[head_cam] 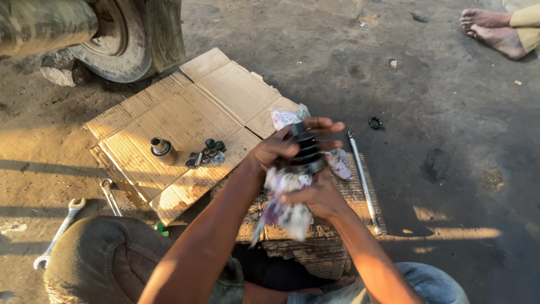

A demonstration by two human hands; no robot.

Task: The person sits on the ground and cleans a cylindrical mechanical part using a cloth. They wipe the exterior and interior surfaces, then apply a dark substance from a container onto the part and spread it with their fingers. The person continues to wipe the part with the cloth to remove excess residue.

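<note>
Bare, oil-stained dirt ground (pixel 427 101) fills the scene, low sun throwing long shadows across it, with a vehicle tyre (pixel 126 39) standing at the far left and a flattened sheet of cardboard (pixel 185 112) spread just near of it. In the middle of the view the person holds up a black ribbed rubber boot (pixel 306 149), tilted with its narrower end pointing far. The left hand (pixel 289 146) grips the boot from the left side, thumb and fingers (pixel 326 125) curled round its upper ribs but only loosely, the fingertips stretching past it to the right. The right hand (pixel 318 197) is closed in a fist just near of the boot, clutching a crumpled pale patterned rag (pixel 287 211) that touches the boot's lower, wider end and hangs down towards the person. Beneath the hands lies a worn woven mat (pixel 354 188), and a long slim metal rod (pixel 363 183) rests along its right edge. On the cardboard, left of the hands, a short metal cylinder part (pixel 163 150) stands upright, with a cluster of small dark nuts and fittings (pixel 207 153) just beside it. Two spanners lie at the near left: one (pixel 59 231) on the dirt, another (pixel 109 196) at the cardboard's edge. A small black ring (pixel 375 122) lies on the ground to the right, and another person's bare feet (pixel 492 28) show at the far right corner
</note>
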